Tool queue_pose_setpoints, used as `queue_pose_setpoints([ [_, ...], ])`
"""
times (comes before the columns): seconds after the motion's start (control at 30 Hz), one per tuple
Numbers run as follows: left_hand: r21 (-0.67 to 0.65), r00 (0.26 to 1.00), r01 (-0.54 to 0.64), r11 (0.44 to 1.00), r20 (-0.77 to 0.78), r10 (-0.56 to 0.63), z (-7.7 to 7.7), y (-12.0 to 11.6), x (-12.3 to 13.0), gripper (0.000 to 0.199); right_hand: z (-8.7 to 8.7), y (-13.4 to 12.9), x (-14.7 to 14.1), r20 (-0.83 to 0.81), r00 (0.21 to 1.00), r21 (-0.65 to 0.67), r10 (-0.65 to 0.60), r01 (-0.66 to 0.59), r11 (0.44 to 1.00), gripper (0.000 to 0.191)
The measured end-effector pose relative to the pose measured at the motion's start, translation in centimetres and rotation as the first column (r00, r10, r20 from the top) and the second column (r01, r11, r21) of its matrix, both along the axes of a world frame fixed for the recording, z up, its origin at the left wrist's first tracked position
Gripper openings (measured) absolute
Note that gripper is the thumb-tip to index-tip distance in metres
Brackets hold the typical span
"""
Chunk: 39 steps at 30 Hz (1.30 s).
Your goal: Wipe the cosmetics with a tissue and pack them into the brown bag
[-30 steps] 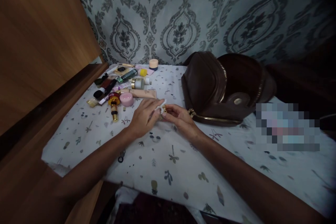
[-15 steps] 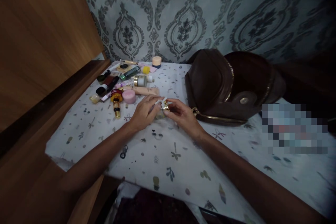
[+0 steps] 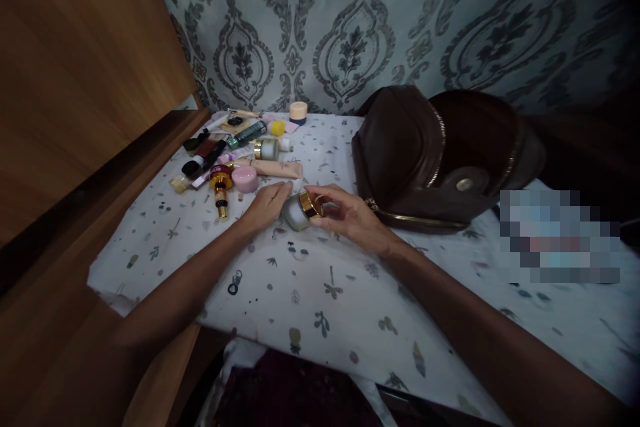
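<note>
My right hand [image 3: 353, 213] grips a cream jar [image 3: 297, 212] by its gold lid, fingers above and thumb below. The jar's pale frosted body is tilted toward the left, over the patterned cloth. Close beside it is my left hand [image 3: 267, 205], its fingers pressed together. A small whitish patch shows near those fingertips, too indistinct to name. Just beyond my left hand lie a pink round jar [image 3: 245, 179] and a beige tube [image 3: 274, 168]. A small gold-capped bottle [image 3: 221, 201] lies on the cloth farther left.
A large brown bag [image 3: 400, 153] with gold zips stands at the right. Several cosmetics, among them a green tube [image 3: 247, 134] and a second gold-lidded jar [image 3: 266, 149], lie back left. A peach-topped jar [image 3: 299, 113] is near the wall. Wooden furniture [image 3: 95, 47] borders the left side.
The cream jar has come into fuller view, tilted left, in my right hand. My left hand has drawn back slightly to the left from it.
</note>
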State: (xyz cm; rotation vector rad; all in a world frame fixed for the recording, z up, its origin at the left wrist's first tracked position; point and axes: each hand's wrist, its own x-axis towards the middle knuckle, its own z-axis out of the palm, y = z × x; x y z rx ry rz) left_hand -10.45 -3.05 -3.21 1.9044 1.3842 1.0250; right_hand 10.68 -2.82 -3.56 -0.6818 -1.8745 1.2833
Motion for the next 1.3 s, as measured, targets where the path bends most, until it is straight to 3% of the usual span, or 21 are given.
queue_pose_setpoints([
  [0.2,0.160,0.999,0.018,0.987,-0.038,-0.012,0.4,-0.9,0.7,0.048,-1.0,0.1,-0.3,-0.015,0.989,-0.060,-0.148,0.147,0.987,0.052],
  [0.33,0.276,0.987,0.082,0.958,-0.158,-0.039,0.6,-1.5,1.2,0.043,-1.6,0.2,-0.3,0.056,0.962,-0.007,-0.267,0.268,0.964,0.048],
  [0.43,0.310,0.969,0.118,0.943,-0.245,-0.041,0.7,-1.8,1.3,0.040,-1.7,0.3,-0.3,0.085,0.949,-0.001,-0.303,0.305,0.952,0.056],
  [0.53,0.303,0.960,0.132,0.944,-0.276,-0.046,0.6,-1.8,1.3,0.040,-1.5,0.3,-0.3,0.078,0.958,-0.034,-0.275,0.279,0.960,0.059],
  [0.8,0.263,0.981,0.108,0.959,-0.183,-0.060,0.2,-0.9,0.5,0.042,-1.2,0.4,0.1,-0.004,0.995,-0.072,-0.101,0.101,0.992,0.070],
  [1.07,0.284,0.960,0.131,0.950,-0.277,-0.050,0.1,-1.6,1.0,0.046,-1.7,0.9,0.1,0.008,0.969,-0.130,-0.248,0.247,0.960,0.054],
  [1.3,0.308,0.959,0.190,0.932,-0.261,-0.109,0.0,-1.6,1.3,0.040,-1.3,1.0,-0.3,-0.074,0.944,-0.355,-0.320,0.275,0.894,0.056],
])
